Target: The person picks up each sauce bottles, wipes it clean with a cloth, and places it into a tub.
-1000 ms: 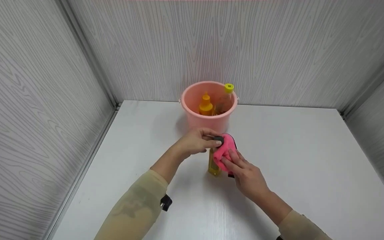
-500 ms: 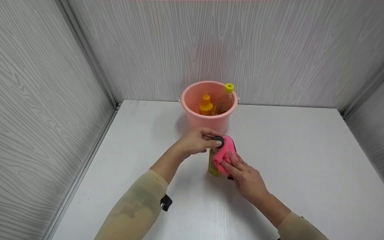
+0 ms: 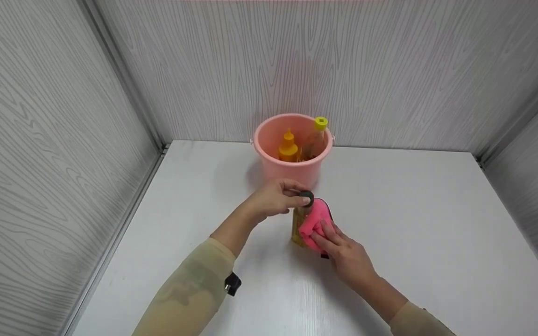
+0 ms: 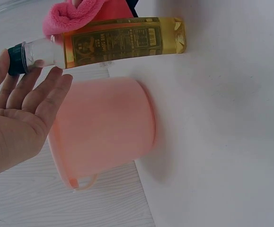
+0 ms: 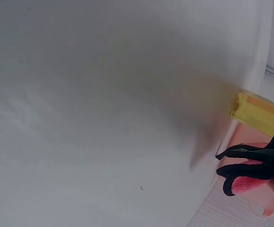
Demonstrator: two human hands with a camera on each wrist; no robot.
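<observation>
In the head view my left hand (image 3: 273, 200) pinches the dark green cap (image 3: 307, 198) of an upright oil bottle (image 3: 299, 227) between thumb and fingers. In the left wrist view the same bottle (image 4: 122, 41) shows golden oil, a printed label and a bare clear neck. My right hand (image 3: 350, 256) grips a bright pink cloth (image 3: 315, 224) with black edging and presses it against the bottle's right side. Part of the bottle is hidden behind the cloth. In the right wrist view the cloth's black edge (image 5: 250, 153) and the bottle's base (image 5: 238, 104) show.
A pink bucket (image 3: 292, 171) stands on the white table (image 3: 414, 210), just beyond my hands. Inside it are a yellow bottle (image 3: 288, 149) with a pointed nozzle and a clear bottle with a yellow cap (image 3: 321, 122). Grey wood-grain panels (image 3: 381, 74) enclose the table.
My right hand and the pink cloth have moved slightly down along the bottle, uncovering more of its neck below the cap. My left hand has stayed on the cap.
</observation>
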